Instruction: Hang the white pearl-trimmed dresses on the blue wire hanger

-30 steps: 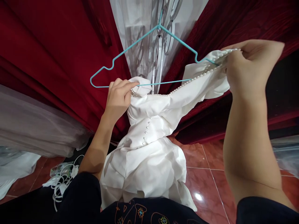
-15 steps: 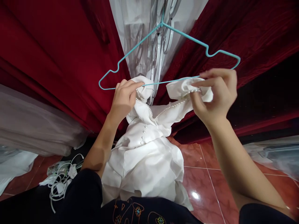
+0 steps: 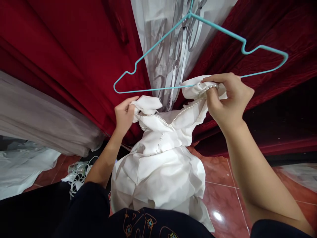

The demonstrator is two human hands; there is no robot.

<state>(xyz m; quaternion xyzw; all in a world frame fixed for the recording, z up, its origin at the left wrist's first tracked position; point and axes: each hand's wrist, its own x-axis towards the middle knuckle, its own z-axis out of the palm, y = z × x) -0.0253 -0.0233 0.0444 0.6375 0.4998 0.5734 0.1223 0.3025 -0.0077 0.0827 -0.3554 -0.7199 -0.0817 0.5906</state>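
A white dress (image 3: 158,165) with pearl trim along its neckline and small buttons down the bodice hangs between my hands. My left hand (image 3: 125,114) pinches the dress's left sleeve, just under the hanger's lower bar and apart from it. My right hand (image 3: 229,99) is closed on the other sleeve at its pearl edge, the thumb inside the loop. Above the dress is a light blue hanger (image 3: 158,43); its lower bar passes behind the right hand's fingers and the right sleeve. Whether those fingers also grip the bar I cannot tell.
Red curtains (image 3: 74,49) hang on both sides, with white ornate metalwork (image 3: 182,62) between them. A tangle of white cables (image 3: 76,180) lies at lower left near pale fabric (image 3: 32,165). The floor (image 3: 220,195) is reddish tile.
My left hand has come off the hanger's lower bar and dropped slightly, with the left sleeve in its fingers. The hanger now tilts higher on the right. My right hand keeps its hold.
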